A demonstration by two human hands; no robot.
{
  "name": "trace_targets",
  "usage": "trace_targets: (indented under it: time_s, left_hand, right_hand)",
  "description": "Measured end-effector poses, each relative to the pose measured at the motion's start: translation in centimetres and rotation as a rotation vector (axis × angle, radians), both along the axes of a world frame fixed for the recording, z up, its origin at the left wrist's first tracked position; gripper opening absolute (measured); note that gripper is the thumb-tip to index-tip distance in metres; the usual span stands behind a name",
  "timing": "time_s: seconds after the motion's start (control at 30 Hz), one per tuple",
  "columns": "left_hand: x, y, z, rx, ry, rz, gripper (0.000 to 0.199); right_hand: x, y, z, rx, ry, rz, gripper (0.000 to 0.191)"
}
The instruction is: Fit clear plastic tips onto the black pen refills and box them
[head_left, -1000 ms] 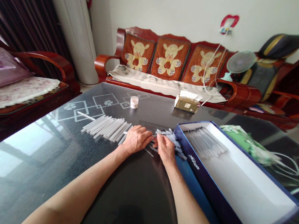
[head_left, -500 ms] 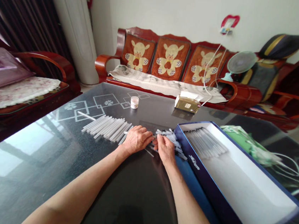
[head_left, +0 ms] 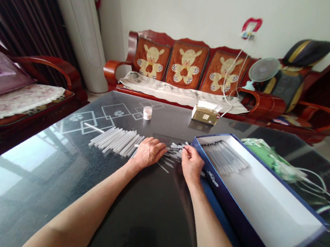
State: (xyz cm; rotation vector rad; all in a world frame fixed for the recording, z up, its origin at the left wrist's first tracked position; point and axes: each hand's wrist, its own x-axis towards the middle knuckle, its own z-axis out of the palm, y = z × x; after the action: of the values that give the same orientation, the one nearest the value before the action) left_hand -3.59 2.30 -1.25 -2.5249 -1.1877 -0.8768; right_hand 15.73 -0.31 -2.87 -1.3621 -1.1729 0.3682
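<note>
White, translucent tubes [head_left: 118, 141] lie side by side in a row on the dark glossy table. At the row's right end my left hand [head_left: 150, 152] is curled round a pale tube, whose end shows beside the fingers. My right hand [head_left: 192, 163] is pinched at the left edge of the blue box; what its fingertips hold is too small to make out. Between the two hands is a loose pile of short pale pieces with dark ends [head_left: 175, 151]. Inside the blue box [head_left: 263, 196] lies a row of clear tubes with dark tips [head_left: 226, 157].
A small white jar [head_left: 147, 113] and a tissue pack [head_left: 205, 114] stand toward the far side of the table. Right of the box lie a green plastic bag [head_left: 270, 156] and white cables [head_left: 320, 187]. Beyond is a wooden sofa with bear cushions [head_left: 185, 66].
My right hand has moved right, away from my left hand and over the pile's right side, toward the box. My left hand has stayed nearly in place.
</note>
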Motion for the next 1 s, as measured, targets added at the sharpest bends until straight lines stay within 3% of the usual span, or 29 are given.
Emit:
trace_targets:
  time_s: [0.2, 0.37, 0.53, 0.67, 0.8, 0.9, 1.0]
  left_hand:
    - [-0.1, 0.3, -0.2, -0.012, 0.002, 0.008, 0.038]
    - [-0.1, 0.4, -0.3, -0.012, 0.007, 0.012, 0.039]
    - [0.0, 0.4, -0.3, -0.006, -0.009, 0.009, 0.039]
    - [0.0, 0.4, -0.3, -0.009, -0.018, -0.003, 0.038]
    - [0.0, 0.4, -0.3, -0.003, -0.027, -0.028, 0.038]
    - [0.1, 0.4, -0.4, -0.014, -0.036, -0.058, 0.037]
    - [0.3, 0.2, -0.4, -0.044, -0.043, -0.108, 0.034]
  right_hand:
    - [1.3, 0.4, 0.3, 0.065, -0.435, -0.06, 0.019]
    - [1.2, 1.9, 2.0, -0.17, -0.815, -0.064, 0.018]
    - [1.2, 2.6, 3.1, -0.35, -0.939, -0.045, 0.018]
    - [1.3, 2.2, 2.9, -0.218, -0.879, -0.027, 0.021]
    - [0.3, 1.2, 2.0, -0.005, -0.616, 0.176, 0.025]
    - [-1.0, 0.4, 0.8, -0.043, -0.381, 0.3, 0.024]
    - [-1.9, -0.2, -0.2, -0.138, -0.149, 0.289, 0.024]
